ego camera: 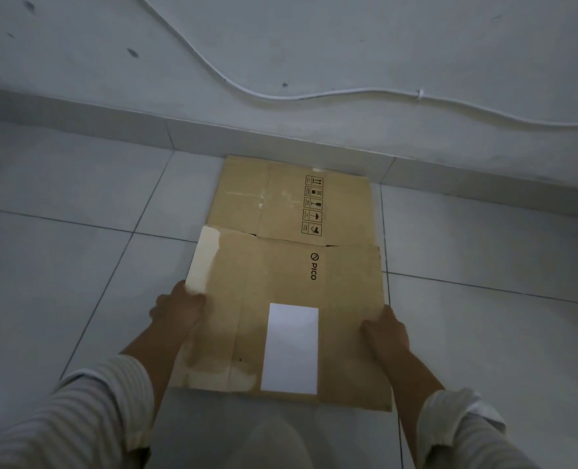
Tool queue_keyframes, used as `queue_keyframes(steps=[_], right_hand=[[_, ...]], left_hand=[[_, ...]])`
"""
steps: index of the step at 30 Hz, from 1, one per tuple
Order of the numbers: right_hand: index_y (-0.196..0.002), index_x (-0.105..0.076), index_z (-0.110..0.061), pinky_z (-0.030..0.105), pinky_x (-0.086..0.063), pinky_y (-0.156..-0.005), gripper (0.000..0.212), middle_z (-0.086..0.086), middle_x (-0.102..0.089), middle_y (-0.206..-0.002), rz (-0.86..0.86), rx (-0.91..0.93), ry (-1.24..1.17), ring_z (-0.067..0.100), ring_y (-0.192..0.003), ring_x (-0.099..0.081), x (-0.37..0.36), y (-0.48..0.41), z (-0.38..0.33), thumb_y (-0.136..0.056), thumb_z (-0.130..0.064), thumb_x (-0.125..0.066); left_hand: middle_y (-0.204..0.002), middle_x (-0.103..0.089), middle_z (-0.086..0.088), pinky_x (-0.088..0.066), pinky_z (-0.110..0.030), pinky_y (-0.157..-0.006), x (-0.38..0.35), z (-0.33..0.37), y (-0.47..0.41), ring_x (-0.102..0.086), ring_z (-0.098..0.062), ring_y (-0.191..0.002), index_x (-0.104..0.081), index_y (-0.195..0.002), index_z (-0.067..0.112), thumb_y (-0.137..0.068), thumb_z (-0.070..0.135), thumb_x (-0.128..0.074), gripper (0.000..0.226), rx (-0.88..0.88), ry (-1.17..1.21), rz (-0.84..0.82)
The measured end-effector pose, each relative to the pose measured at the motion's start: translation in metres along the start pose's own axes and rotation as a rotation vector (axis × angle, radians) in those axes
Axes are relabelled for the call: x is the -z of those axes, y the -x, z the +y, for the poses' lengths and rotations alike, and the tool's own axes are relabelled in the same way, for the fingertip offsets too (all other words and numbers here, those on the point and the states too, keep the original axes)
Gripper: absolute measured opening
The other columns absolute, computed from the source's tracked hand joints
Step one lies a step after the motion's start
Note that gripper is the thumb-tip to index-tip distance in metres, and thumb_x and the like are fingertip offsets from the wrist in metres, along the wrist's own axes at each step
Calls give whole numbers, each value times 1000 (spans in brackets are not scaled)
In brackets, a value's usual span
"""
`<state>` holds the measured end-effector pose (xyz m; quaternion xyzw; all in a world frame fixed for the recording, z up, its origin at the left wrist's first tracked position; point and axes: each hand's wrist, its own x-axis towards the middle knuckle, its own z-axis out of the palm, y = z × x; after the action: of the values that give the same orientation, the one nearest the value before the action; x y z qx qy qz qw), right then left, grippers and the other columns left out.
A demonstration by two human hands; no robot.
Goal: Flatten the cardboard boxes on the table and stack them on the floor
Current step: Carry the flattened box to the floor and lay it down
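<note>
A flattened brown cardboard box (280, 289) with a "PICO" print and a white label lies low over the tiled floor, held at both side edges. My left hand (179, 308) grips its left edge, near a pale strip of tape. My right hand (387, 330) grips its right edge. Beyond it, another flattened cardboard box (280, 198) with black handling symbols lies flat on the floor against the wall base. The held box overlaps the near edge of that one.
Grey floor tiles (77, 252) spread to the left and right of the boxes. The wall (314, 45) rises right behind them, with a white cable (314, 96) running along it. My knee (274, 445) shows at the bottom.
</note>
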<state>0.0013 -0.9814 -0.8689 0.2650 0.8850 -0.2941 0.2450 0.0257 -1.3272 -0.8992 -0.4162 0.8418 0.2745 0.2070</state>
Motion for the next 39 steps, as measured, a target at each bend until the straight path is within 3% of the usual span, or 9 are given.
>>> queue_keyframes(steps=[4, 7, 10, 16, 34, 39], right_hand=[[-148, -23, -15, 44, -46, -91, 61, 20, -32, -139, 39, -41, 4, 41, -115, -50, -6, 1, 0, -91, -14, -46], [-146, -23, -21, 48, -47, -91, 56, 19, -34, -135, 92, 18, 18, 41, -111, -52, -10, 4, 1, -93, -10, -39], [-145, -26, -24, 47, -49, -92, 56, 17, -33, -133, 62, 45, 96, 38, -108, -53, -12, 5, 2, -92, -12, -40], [-145, -17, -20, 44, -49, -93, 80, 16, -32, -131, -65, 61, 234, 38, -117, -48, -13, 9, 3, -80, -27, -64], [-148, -13, -19, 46, -46, -97, 83, 17, -29, -135, -71, 91, 281, 41, -121, -45, -20, -2, 1, -81, -26, -62], [-149, -13, -17, 44, -45, -99, 82, 18, -28, -139, -105, 54, 291, 40, -123, -43, -18, -2, -1, -83, -26, -60]], left_hand=[[-127, -52, -23, -43, -43, -94, -5, -1, 1, -53, -42, -115, -46, -132, 5, -82, 25, -60, 56, 47, 47, 50], [-124, -55, -24, -47, -40, -96, -9, -2, 3, -56, -39, -112, -52, -122, -4, -82, 14, -58, 44, 112, 29, 52], [-125, -54, -23, -48, -40, -96, -11, -6, 6, -56, -38, -113, -52, -123, -2, -82, 17, -58, 46, 123, -23, 6], [-133, -46, -25, -44, -48, -100, -12, -12, 2, -49, -43, -120, -44, -134, 4, -86, 18, -53, 50, 49, -61, 34], [-123, -52, -25, -48, -46, -91, -11, -14, -3, -56, -43, -109, -53, -129, 6, -89, 30, -53, 46, -51, -104, 98], [-131, -47, -23, -45, -48, -97, -8, -6, 6, -50, -42, -118, -43, -137, 8, -88, 30, -54, 54, -18, -99, 72]])
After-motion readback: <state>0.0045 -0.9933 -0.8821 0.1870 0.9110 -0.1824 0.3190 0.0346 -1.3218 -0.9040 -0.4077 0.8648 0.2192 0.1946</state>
